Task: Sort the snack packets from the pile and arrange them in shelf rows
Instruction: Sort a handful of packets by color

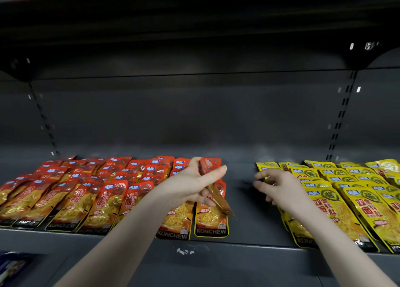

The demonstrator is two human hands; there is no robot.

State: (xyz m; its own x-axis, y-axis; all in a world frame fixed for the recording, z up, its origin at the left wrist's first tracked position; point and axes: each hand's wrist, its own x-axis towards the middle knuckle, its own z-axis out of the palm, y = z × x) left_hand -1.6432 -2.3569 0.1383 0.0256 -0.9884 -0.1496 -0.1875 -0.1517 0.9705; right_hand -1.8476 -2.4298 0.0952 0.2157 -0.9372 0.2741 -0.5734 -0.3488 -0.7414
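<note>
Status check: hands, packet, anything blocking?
Left hand grips red packet edge-on above red rows. Right hand open, touching yellow rows. Nothing blocking.

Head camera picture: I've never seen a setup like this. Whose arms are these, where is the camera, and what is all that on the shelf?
There is no machine here. A person wears one wide-angle camera on the head, looking forward and down, so the two bare arms coming in from the bottom are their own.

In front is a dark metal shelf. On its left side lie rows of red snack packets, overlapping like roof tiles; on its right side lie rows of yellow snack packets. A bare strip of shelf separates the two colours.

The left hand grips one red packet edge-on above the rightmost red row. The right hand holds nothing; its loosely curled fingers hover at the left edge of the yellow rows.
</note>
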